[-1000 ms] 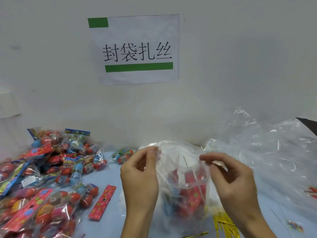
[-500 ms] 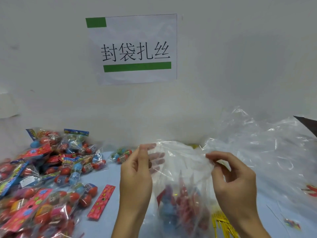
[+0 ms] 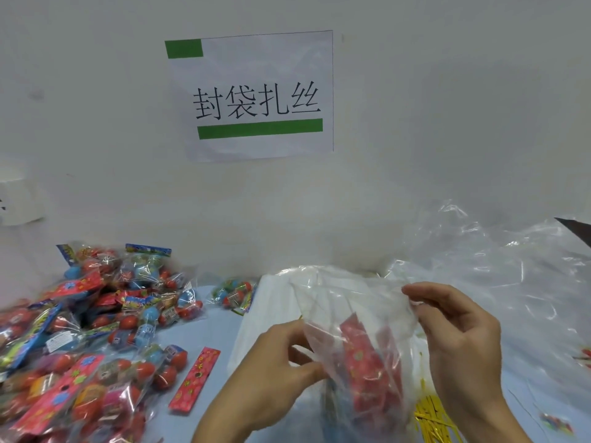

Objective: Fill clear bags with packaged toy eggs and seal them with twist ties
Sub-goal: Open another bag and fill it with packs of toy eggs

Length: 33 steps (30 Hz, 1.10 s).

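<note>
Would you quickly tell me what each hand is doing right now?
Left hand: fingers pinch the side of the clear bag.
Right hand: fingertips pinch the bag's top edge.

clear bag (image 3: 358,318) showing red flower-print packs | egg pile (image 3: 96,330) showing red, blue | twist ties (image 3: 431,420) gleaming gold, possibly yellow | worktop (image 3: 208,324) looking pale blue | sign (image 3: 256,94) bearing green bars

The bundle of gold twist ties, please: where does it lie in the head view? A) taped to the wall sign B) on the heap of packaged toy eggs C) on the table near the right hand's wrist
C: the bundle of gold twist ties lies on the table just beside the right hand and its wrist, below the clear plastic bag being held.
</note>
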Each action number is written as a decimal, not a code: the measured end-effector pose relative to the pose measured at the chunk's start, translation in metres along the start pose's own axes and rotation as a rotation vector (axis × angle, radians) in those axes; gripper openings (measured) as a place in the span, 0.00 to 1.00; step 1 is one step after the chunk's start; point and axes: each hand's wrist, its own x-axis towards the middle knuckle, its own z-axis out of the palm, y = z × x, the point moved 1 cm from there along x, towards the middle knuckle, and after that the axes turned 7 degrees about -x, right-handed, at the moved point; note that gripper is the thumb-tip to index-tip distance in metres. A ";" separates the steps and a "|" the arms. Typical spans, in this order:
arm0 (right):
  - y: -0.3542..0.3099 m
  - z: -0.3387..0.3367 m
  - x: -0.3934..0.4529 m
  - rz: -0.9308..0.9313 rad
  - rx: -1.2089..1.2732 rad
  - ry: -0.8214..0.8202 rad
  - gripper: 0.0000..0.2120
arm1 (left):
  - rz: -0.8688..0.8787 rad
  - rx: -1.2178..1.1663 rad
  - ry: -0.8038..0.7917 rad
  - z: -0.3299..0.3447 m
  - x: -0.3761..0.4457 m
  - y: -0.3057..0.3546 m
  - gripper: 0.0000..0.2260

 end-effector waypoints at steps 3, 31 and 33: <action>0.005 -0.005 0.003 0.047 0.057 0.034 0.18 | 0.030 -0.069 -0.005 -0.002 -0.001 -0.001 0.06; 0.020 -0.004 0.006 0.328 0.108 -0.112 0.13 | -0.181 1.258 0.270 -0.100 0.114 -0.112 0.18; 0.021 -0.004 0.006 0.319 0.095 -0.112 0.13 | -0.177 1.303 0.319 -0.098 0.112 -0.106 0.13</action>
